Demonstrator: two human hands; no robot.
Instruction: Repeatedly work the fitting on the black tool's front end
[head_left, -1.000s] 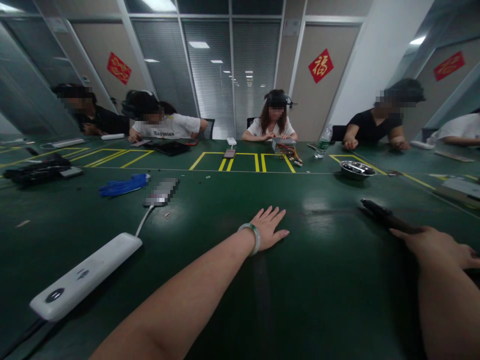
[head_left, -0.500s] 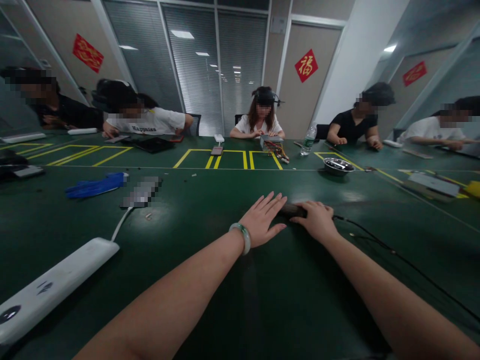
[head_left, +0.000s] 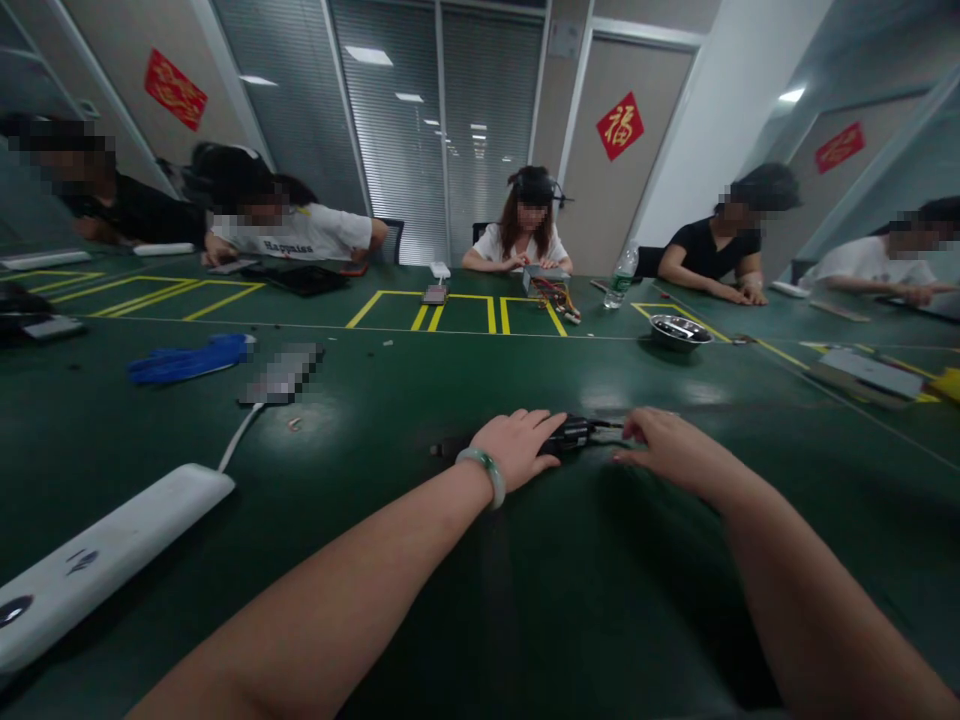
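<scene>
Black tool (head_left: 574,434): lies on the table (head_left: 420,390) at 12 o'clock from the wearer, between both hands; its dark, slim body shows at 3 o'clock of the left hand (head_left: 517,448) and runs under that palm.
Left hand: palm down, laid over the tool, fingers loosely curved and not clenched, pointing to 2 o'clock.
Right hand (head_left: 667,450): at 3 o'clock of the tool, fingertips at its thin end; half curled, and I cannot tell whether it pinches anything.
Arms: both bare forearms reach forward and converge on the tool.
Materials: matte dark green table top with glare; pale green glossy bangle (head_left: 486,470) on the left wrist.
Around: white power strip (head_left: 105,560) at 8 o'clock, blue glove (head_left: 187,358) at 10 o'clock, round steel bowl (head_left: 679,331) at 1 o'clock.
</scene>
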